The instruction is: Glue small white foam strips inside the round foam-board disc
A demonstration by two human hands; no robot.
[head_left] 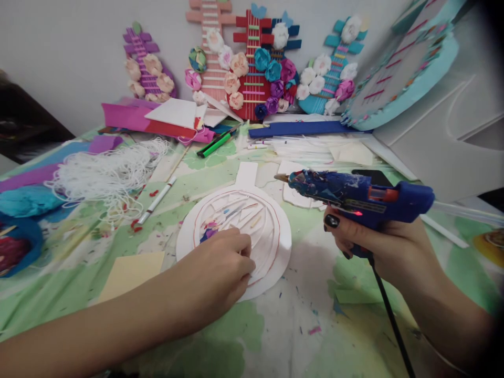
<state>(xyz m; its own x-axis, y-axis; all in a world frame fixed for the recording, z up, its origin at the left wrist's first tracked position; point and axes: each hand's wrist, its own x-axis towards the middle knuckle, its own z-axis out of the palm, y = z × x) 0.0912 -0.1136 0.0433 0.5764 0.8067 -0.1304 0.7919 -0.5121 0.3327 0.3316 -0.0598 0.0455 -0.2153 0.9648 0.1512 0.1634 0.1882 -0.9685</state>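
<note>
On the counter (307, 299), the left hand (220, 270) bends over the white cutout (284, 244) at centre, hiding its near left part; its fingers curl, but I cannot tell whether that grip has hold of anything. The right hand (397, 252), its grip closed round the glue gun (350, 186), holds it in front of white scraps (296, 195). String (110, 170) and a marker (157, 200) lie left, guitars (254, 58) far.
</note>
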